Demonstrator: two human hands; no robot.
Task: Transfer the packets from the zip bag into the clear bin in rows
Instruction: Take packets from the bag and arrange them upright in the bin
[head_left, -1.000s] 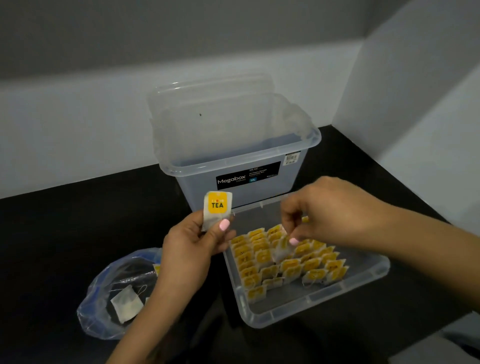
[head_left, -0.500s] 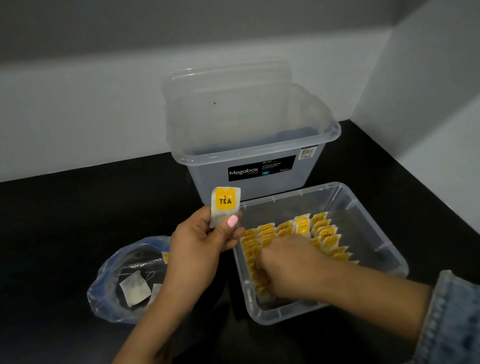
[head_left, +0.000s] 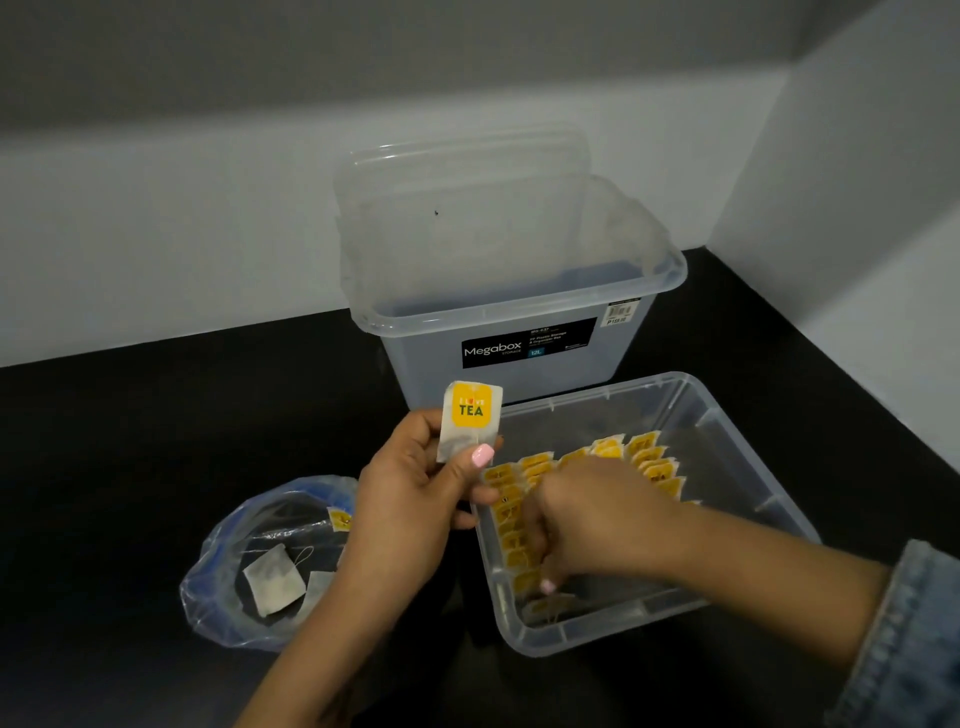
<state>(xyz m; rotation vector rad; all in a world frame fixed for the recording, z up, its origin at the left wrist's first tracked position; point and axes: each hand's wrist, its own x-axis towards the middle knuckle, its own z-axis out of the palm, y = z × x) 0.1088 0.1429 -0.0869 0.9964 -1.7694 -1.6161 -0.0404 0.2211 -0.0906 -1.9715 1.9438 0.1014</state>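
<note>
My left hand (head_left: 415, 499) pinches one tea packet (head_left: 470, 418) with a yellow TEA label, held upright just left of the shallow clear bin (head_left: 748, 431). Rows of yellow-labelled packets (head_left: 652, 460) stand inside the bin. My right hand (head_left: 587, 514) reaches down into the bin's near left part, fingers curled among the packets; what they hold is hidden. The clear zip bag (head_left: 234, 582) lies open at the left on the black counter, with a few packets (head_left: 272, 579) inside.
A tall clear Megabox storage box (head_left: 514, 312) stands behind the bin, its lid leaning against the wall. Grey walls close off the back and right side. The black counter (head_left: 130, 441) stretches away to the left.
My right hand moved from the middle rows down into the bin's near left corner. The view shifted left, so everything sits further right in the frame. My left hand kept holding its packet.
</note>
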